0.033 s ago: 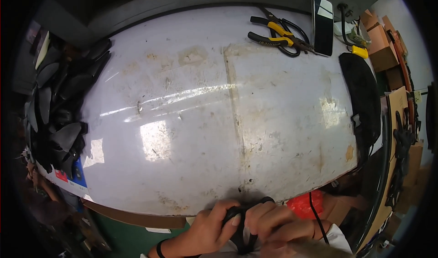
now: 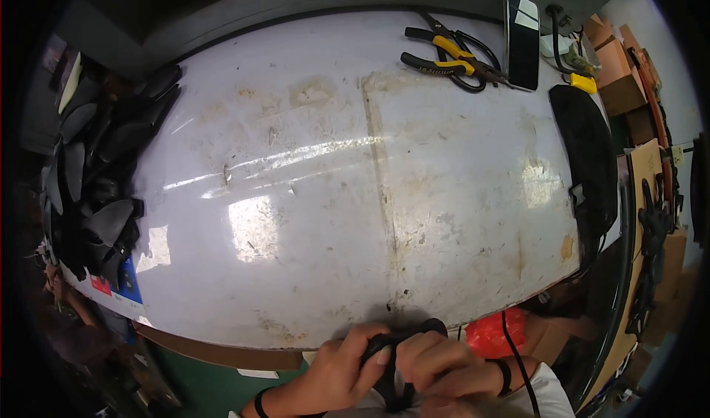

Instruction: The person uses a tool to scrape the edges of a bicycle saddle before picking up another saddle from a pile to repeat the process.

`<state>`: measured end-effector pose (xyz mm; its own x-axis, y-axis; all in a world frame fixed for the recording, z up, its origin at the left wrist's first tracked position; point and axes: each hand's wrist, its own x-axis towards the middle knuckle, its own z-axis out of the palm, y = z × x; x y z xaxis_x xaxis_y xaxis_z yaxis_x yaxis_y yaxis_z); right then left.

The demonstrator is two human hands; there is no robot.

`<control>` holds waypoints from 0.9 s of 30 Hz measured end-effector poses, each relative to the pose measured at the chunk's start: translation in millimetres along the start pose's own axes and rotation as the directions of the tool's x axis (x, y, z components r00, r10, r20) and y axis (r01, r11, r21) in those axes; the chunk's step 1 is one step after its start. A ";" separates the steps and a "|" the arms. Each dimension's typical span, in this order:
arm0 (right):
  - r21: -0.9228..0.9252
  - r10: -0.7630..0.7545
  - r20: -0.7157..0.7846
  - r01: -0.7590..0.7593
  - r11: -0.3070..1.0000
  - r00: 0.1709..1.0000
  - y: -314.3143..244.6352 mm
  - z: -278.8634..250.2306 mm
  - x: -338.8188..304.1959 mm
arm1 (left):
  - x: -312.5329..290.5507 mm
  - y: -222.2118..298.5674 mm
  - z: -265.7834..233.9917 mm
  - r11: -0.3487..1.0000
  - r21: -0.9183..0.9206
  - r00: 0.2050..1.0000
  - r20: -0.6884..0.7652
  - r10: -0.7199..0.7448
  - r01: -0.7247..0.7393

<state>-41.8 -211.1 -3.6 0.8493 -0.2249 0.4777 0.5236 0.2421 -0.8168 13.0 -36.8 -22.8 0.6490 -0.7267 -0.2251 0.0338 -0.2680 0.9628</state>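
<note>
At the table's near edge, both my hands are closed on one dark, curved piece that looks like rubber or plastic [image 2: 387, 381]. My left hand [image 2: 336, 370] pinches its left side, with the thumb laid along it. Beside it, my right hand [image 2: 442, 365] grips the other side, its fingers curled over. A rounded black end of the piece sticks out above the right fingers. Its lower part hangs between the hands, and my fingers hide much of its shape, so its exact kind is unclear.
Many black moulded pieces [image 2: 103, 152] lie heaped at the table's left. Yellow-and-black pliers [image 2: 444, 59], scissors [image 2: 481, 44] and a phone [image 2: 523, 44] are at the far right. A black pouch [image 2: 588, 159] lies along the right edge. A red plastic bag [image 2: 495, 333] sits below the table edge.
My right hand and wrist have turned slightly, and a dark wristband now shows there. A little more of the piece's black end is visible above the right fingers. My left hand holds still.
</note>
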 end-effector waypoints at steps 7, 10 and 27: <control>-0.015 0.003 0.126 -0.001 1.000 0.992 -13.0 -6.7 -23.3 | 1.3 5.3 1.9 0.996 -0.073 0.998 -0.017 -0.058 0.057; -0.156 -0.385 -0.162 0.362 0.919 0.909 -15.9 12.0 -29.5 | 8.3 18.8 -7.0 0.975 -0.212 0.998 -0.014 -0.068 0.063; -0.045 -0.287 0.315 0.316 0.948 0.905 -19.1 -14.3 11.9 | 1.2 -0.5 15.4 0.887 0.409 0.976 0.099 0.191 -0.215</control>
<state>-42.7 -231.9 13.1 0.6397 0.0246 0.7682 0.7614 0.1160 -0.6378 2.1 -47.3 -25.9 0.5647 -0.8237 -0.0503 -0.4210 -0.3400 0.8409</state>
